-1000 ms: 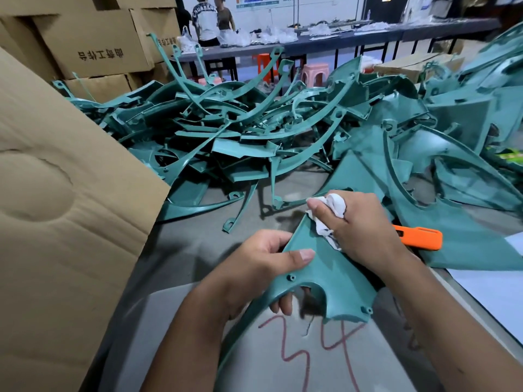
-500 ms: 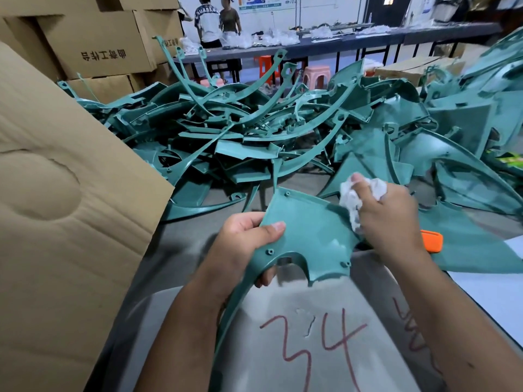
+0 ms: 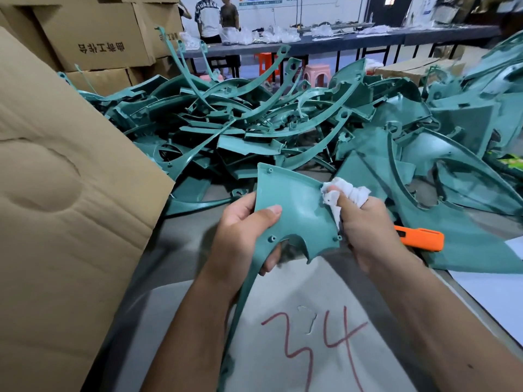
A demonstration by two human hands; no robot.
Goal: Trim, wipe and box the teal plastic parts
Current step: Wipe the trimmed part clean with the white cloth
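Observation:
A teal plastic part (image 3: 294, 205), a curved panel with a long thin tail running down toward me, is held above the table. My left hand (image 3: 243, 233) grips its left edge, thumb on the face and fingers behind. My right hand (image 3: 368, 227) holds a crumpled white cloth (image 3: 346, 193) against the panel's right edge. An orange utility knife (image 3: 421, 239) lies on the table just right of that hand, partly hidden by it. A large pile of teal parts (image 3: 254, 123) fills the table behind.
A big cardboard box flap (image 3: 62, 193) stands along the left. A grey sheet (image 3: 368, 357) marked "34" in red lies under my arms. Stacked cartons (image 3: 96, 38) sit at the back left. Two people stand at a far workbench (image 3: 325, 43).
The panel has been lifted and tilted more upright. My right hand with the cloth slid from the panel's middle up to its right edge, uncovering more of the orange knife.

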